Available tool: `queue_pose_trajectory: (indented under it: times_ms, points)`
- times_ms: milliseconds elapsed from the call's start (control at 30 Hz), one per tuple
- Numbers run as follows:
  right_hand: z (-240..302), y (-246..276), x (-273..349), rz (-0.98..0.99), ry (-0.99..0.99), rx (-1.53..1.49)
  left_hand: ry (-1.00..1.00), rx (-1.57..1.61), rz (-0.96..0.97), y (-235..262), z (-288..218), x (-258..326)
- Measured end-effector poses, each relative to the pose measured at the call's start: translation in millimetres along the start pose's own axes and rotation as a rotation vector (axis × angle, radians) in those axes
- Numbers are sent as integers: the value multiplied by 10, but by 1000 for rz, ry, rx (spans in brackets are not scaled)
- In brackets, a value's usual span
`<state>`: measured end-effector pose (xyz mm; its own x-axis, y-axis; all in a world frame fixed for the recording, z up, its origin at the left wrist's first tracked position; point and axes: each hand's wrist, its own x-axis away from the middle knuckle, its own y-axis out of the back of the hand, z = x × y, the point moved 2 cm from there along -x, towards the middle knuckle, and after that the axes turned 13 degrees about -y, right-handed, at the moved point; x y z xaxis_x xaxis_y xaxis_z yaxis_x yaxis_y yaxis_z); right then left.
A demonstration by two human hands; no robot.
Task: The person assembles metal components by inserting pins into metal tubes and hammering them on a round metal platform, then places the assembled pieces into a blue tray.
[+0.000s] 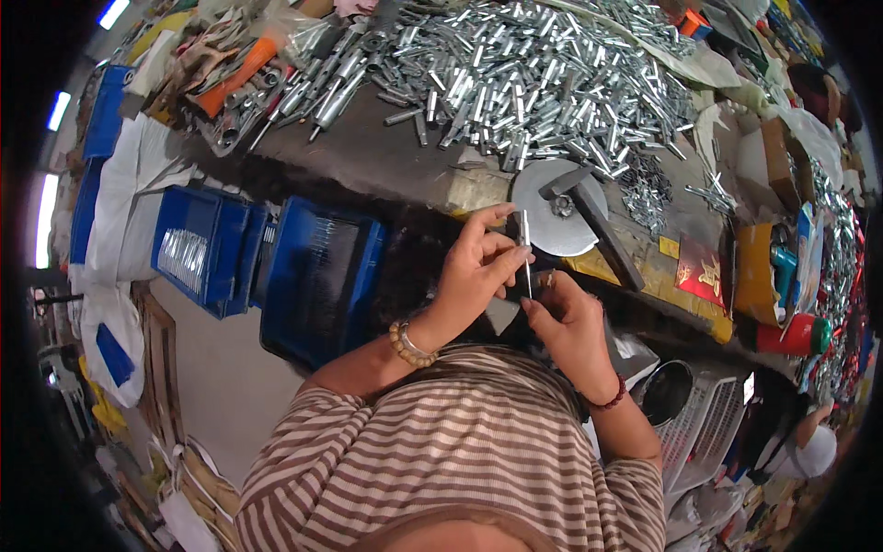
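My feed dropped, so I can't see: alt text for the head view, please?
The left hand pinches a slim silvery rod, the right hand at its lower end. Beyond them, a hammer lies on a round metal disc, near a heap of small metal pieces; blue bins sit to the left.

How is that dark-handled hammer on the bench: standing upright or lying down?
Lying down: the dark-handled hammer has its head over the round grey metal disc, its handle stretching sideways past the rim.

A workshop — heaped metal pieces (515,83), a hammer (607,237), blue bins (374,248).
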<state>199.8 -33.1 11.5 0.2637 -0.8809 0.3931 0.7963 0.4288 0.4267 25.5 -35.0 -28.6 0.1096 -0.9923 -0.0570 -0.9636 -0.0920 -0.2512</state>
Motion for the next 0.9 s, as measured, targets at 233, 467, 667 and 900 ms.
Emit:
queue_pose_trajectory:
  times_ms: [233, 467, 667, 900]
  points:
    - [-37, -129, -68, 64, 32, -55, -142, 52, -139, 294, -14, 43]
    - [-128, 246, -402, -107, 2, -303, -79, -163, -700, 1754, 179, 392]
    - [-198, 248, -463, -181, 6, -355, 128, -421, -1011, 3344, 1609, 734]
    - [-231, 226, -455, -197, -6, -380, 80, -947, -1147, 3957, 2252, 595]
